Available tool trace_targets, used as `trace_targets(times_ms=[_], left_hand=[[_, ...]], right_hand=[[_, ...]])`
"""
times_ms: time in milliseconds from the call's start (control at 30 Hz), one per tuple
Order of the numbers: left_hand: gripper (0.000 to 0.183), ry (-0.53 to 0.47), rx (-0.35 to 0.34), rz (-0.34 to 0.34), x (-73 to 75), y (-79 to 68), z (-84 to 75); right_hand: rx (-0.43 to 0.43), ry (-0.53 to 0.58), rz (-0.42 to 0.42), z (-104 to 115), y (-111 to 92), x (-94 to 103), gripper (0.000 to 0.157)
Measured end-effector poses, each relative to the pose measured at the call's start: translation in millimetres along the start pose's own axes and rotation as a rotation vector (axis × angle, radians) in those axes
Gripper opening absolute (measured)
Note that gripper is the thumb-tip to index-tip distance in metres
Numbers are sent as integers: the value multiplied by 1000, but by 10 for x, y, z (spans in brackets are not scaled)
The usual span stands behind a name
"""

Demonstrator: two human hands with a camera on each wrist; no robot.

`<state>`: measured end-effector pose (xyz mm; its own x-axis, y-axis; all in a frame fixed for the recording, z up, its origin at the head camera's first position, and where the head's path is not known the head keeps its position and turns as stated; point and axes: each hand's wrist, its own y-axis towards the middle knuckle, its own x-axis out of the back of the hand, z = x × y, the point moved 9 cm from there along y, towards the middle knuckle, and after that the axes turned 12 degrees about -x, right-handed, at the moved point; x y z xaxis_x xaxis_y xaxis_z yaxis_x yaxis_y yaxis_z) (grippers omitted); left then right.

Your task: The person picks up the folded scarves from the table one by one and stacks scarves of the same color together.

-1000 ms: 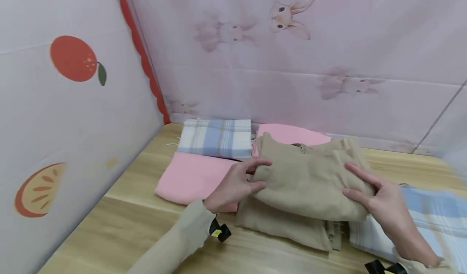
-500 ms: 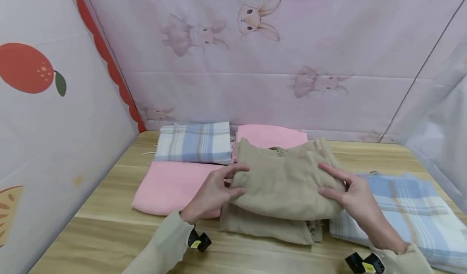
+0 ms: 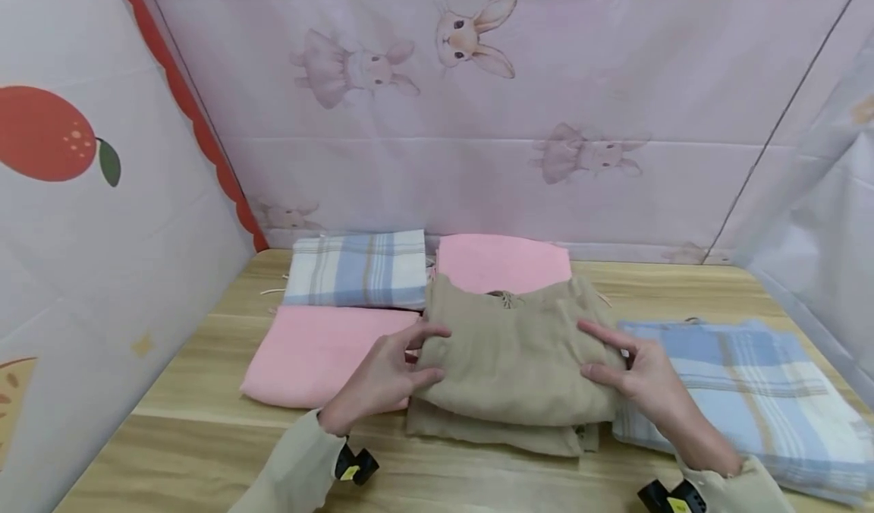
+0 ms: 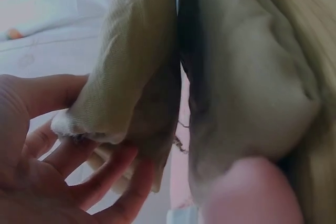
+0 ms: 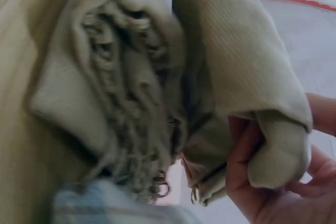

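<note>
Left hand (image 3: 382,365) at 9 o'clock | right hand (image 3: 645,372) at 3 | both gripped upper cloth (image 3: 512,361) | lower cloth (image 3: 495,431) showed at 6

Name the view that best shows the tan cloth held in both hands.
The head view: it shows the tan cloth across its width, between the left hand and the right hand. The left wrist view shows mainly its left end, close up; the right wrist view, mainly its folded right end.

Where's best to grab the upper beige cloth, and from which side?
I'd grip the upper beige cloth by its ends, left hand from the left, right hand from the right: it's wide and folded, with finger room above the lower beige cloth.
</note>
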<state>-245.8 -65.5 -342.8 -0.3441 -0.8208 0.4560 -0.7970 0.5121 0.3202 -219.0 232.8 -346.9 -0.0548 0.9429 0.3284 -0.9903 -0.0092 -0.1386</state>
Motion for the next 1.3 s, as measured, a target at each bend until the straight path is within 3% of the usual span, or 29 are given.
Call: trace_targets(times_ms=[233, 433, 567, 733, 867, 967, 1067, 1200, 1300], left_hand=[[46, 20, 46, 93, -26, -76, 171], [41, 117, 10, 206, -58, -49, 209], [37, 177, -4, 254, -72, -51, 219], [36, 373, -42, 230, -26, -70, 209], [36, 466, -16, 227, -28, -119, 235], [37, 492, -10, 223, -39, -134, 231], [40, 540, -67, 227, -64, -123, 179], [52, 618, -169, 264, -125, -126, 92], [63, 657, -198, 328, -190, -154, 56]], right_hand=[[-14, -15, 79, -73, 39, -75, 64], [-20, -88, 107, -125, 49, -57, 64], [47, -240, 129, -118, 78, -85, 59], [115, -489, 134, -130, 98, -174, 55], [134, -564, 180, -169, 73, -266, 55], [160, -650, 140, -158, 42, -298, 55], [218, -788, 23, -95, -23, -316, 50], [410, -955, -169, 58, -141, -346, 44], [573, -982, -212, 129, -204, -412, 50]])
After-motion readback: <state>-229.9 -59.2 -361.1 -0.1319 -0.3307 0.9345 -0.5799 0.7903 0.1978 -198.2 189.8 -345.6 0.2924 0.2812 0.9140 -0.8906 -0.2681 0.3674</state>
